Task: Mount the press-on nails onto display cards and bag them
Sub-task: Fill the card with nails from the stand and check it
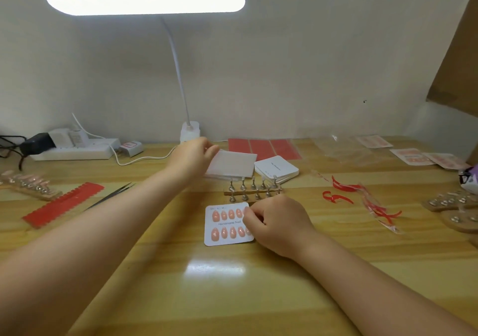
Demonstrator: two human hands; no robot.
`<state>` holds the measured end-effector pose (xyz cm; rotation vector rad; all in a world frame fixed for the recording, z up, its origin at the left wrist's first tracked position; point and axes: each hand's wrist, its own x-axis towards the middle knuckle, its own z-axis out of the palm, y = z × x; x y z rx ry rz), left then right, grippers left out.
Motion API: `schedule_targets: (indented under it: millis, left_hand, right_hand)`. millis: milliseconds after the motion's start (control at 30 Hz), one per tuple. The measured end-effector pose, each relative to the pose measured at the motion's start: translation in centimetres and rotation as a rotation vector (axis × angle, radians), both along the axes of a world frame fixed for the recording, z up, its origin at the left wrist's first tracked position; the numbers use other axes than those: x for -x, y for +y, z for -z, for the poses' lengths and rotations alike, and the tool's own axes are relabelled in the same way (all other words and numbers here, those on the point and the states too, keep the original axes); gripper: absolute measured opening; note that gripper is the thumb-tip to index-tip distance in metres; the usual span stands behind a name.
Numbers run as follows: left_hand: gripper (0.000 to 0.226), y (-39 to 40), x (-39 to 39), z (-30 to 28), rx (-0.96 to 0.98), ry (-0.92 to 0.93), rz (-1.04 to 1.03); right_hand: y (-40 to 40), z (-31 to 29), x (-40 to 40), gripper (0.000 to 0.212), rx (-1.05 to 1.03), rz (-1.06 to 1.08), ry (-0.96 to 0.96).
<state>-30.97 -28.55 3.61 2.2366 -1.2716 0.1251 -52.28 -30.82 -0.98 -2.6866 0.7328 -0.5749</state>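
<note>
Cards first: the white display card printed "Handmade Nail" lies flat on the wooden table in front of me, carrying two rows of glossy peach press-on nails. My right hand rests on its right edge with fingers curled, covering the last nails in each row; I cannot tell whether it pinches a nail or only presses the card. My left hand reaches far across to a stack of clear bags, thumb and fingers closed on its near left corner. Just right of that stack sits a pile of blank rounded cards. Between these and the mounted card stands a wooden nail stand with bare metal pegs in two rows.

Behind it lie red adhesive sheets in a clear sleeve. Further right I see loose clear bags, finished bagged sets and curled red backing strips. On the left lie black tweezers, a red notched strip and another stand with nails on it. A white power strip sits against the plain white wall, and a gooseneck desk lamp glows overhead, mirrored in the varnished tabletop.
</note>
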Motion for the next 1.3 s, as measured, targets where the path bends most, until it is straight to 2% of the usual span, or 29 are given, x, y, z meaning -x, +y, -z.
schedule_targets:
  millis: [167, 233, 300, 400, 467, 567, 700, 800, 833, 933, 967, 1000, 1067, 1133, 1233, 1300]
  left_hand:
    - [0.069, -4.6, -0.6, 0.7, -0.397, -0.144, -0.175]
    - [0.065, -5.3, -0.4, 1.5, -0.513, -0.162, -0.213]
    - [0.057, -5.6, -0.2, 2.1, -0.548, -0.139, -0.233]
    - [0.04, -5.6, -0.1, 2.5, -0.571, -0.217, -0.203]
    - [0.034, -5.0, 0.1, 2.7, -0.485, -0.237, -0.195]
    - [0.036, -3.5, 0.7, 2.3, -0.107, -0.135, -0.157]
    - [0.037, -0.7, 2.2, 1.0, 0.325, 0.069, 0.056]
    - [0.039, 2.3, 3.9, 0.1, 0.475, 0.105, 0.189]
    - [0.041, 3.3, 4.5, -0.1, 0.487, 0.136, 0.231]
    - [0.042, 5.8, 6.3, -0.3, 0.496, 0.218, 0.341]
    - [0.039, 6.4, 6.8, -0.2, 0.502, 0.227, 0.365]
    - [0.037, 6.9, 7.2, -0.2, 0.515, 0.238, 0.385]
    - [0.042, 7.6, 7.5, -0.1, 0.535, 0.264, 0.403]
    - [0.058, 8.0, 7.3, 0.0, 0.517, 0.329, 0.405]
    - [0.079, 8.3, 6.7, -0.4, 0.538, 0.725, 0.402]
    - [0.073, 8.4, 5.8, -0.9, 0.55, 0.964, 0.356]
  right_hand:
    - [-0.3, 0.3, -0.2, 0.05, -0.021, 0.029, -0.086]
    - [-0.4, 0.4, -0.3, 0.052, -0.029, 0.028, -0.104]
    - [-0.5, 0.4, -0.4, 0.052, -0.044, 0.016, -0.111]
    - [-0.5, 0.3, -0.5, 0.053, -0.071, 0.011, -0.136]
    - [-0.5, 0.4, -0.4, 0.053, -0.088, 0.014, -0.16]
    - [-0.6, 0.5, -0.4, 0.053, -0.118, 0.018, -0.209]
    - [-0.8, 0.3, -0.3, 0.051, -0.193, 0.037, -0.357]
    - [-0.4, -0.4, -0.4, 0.024, -0.375, 0.057, -0.57]
    - [-0.2, -0.8, -0.6, 0.029, -0.489, 0.063, -0.638]
    - [-0.5, -2.0, -0.9, 0.091, -0.835, 0.022, -0.713]
    - [-0.6, -2.4, -0.9, 0.1, -0.907, -0.009, -0.705]
    - [-0.6, -2.7, -0.7, 0.099, -0.949, -0.054, -0.692]
    - [-0.9, -3.1, -0.4, 0.069, -0.958, -0.155, -0.679]
    - [-1.1, -3.3, -0.1, 0.038, -0.952, -0.242, -0.709]
    - [-1.3, -4.2, 0.6, 0.022, -0.947, -0.322, -0.687]
    - [-1.5, -4.7, 1.0, 0.017, -0.902, -0.307, -0.619]
